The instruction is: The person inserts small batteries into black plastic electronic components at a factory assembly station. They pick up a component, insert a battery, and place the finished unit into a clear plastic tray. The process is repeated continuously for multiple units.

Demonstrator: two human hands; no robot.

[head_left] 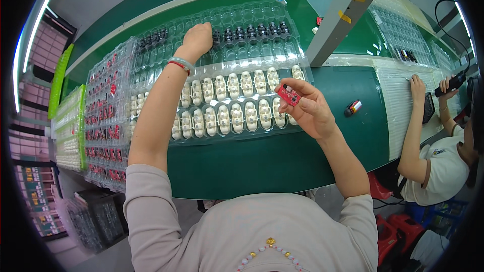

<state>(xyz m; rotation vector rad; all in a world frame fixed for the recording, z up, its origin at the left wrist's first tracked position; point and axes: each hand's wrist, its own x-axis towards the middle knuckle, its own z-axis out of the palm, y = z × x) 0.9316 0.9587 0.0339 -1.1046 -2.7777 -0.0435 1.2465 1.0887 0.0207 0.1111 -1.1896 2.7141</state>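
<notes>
My right hand [313, 108] pinches a small red circuit board [289, 94] between thumb and fingers, above the right end of the rows of white oval shells. My left hand [198, 39] reaches to the far clear tray, its fingers curled down beside a row of small black parts [250, 32]. Whatever is in those fingertips is hidden by the hand. Two rows of white oval shells [237, 117] lie in a clear plastic tray [239, 136] between my arms; my left forearm covers some of them.
Clear trays of red boards [104, 127] stand at the left, beside a green-edged tray [82, 121]. A small red and black part [353, 108] lies on the green table [333, 81]. A grey post [343, 20] rises at the right. Beyond, a co-worker [441, 161] handles a black tool [450, 85].
</notes>
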